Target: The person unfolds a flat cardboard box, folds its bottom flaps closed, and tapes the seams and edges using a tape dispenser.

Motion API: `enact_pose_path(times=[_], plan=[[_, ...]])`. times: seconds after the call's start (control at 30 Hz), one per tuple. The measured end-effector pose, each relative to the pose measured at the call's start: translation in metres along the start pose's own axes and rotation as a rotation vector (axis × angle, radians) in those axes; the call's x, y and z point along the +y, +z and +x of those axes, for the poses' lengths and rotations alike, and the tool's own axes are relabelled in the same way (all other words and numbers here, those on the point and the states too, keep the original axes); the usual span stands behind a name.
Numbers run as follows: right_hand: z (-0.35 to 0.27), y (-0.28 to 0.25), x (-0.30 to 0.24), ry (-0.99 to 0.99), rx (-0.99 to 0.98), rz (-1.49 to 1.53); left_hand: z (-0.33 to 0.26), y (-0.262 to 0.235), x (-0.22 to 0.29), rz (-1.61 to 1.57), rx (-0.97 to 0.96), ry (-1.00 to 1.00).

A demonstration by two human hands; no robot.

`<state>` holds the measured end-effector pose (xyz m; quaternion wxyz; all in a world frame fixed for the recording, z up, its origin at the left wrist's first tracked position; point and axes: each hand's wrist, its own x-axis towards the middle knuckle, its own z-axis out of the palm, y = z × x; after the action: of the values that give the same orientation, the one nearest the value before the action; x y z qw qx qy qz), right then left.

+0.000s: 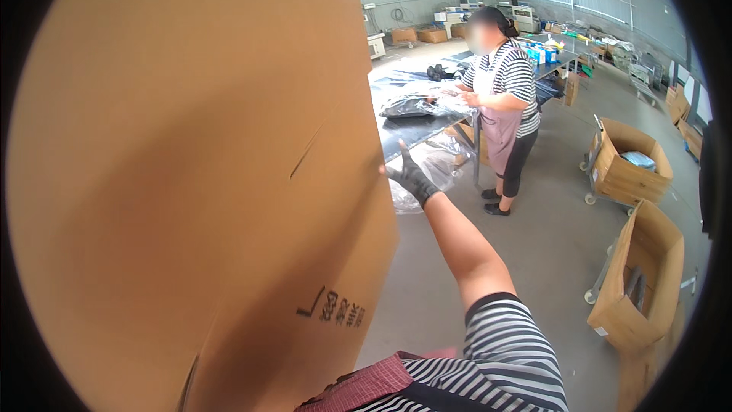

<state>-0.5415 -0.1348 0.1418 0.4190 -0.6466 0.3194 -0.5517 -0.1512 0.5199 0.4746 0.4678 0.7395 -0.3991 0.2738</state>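
A large brown cardboard carton (229,145) fills the left half of the view, standing close in front of me. Dark printed marks run near its lower right, and a short slit cuts its middle. My right arm, in a striped sleeve, reaches up to the carton's right edge. There my right hand (414,179), in a dark glove with bare fingertips, grips the edge; one finger points upward and the fingers behind the board are hidden. My left hand is out of sight.
Beyond the carton, a co-worker (503,99) in an apron stands at a long dark table (415,133), handling clear plastic wrapping (427,103). Two open cardboard boxes on wheeled carts, a farther box (610,172) and a nearer box (610,297), stand at the right.
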Motion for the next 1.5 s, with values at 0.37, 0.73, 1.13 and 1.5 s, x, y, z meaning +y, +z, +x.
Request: enact_pose_path(times=[0.37,0.73,1.13,1.5], plan=[[-0.076,0.116,-0.133,0.178,-0.623,0.399,-0.067,-0.030,0.002,0.401,-0.129,0.222],[-0.241,0.227,-0.282,-0.718,-0.994,-0.691,-0.153,-0.044,-0.044,0.573,-0.330,0.465],[-0.338,0.270,-0.190,-0.517,-1.319,-1.217,-0.393,0.130,-0.273,-0.131,-1.259,-0.285],[-0.336,0.232,-0.158,-0.372,-1.262,-1.190,-0.311,0.132,-0.223,0.059,-1.354,0.176]])
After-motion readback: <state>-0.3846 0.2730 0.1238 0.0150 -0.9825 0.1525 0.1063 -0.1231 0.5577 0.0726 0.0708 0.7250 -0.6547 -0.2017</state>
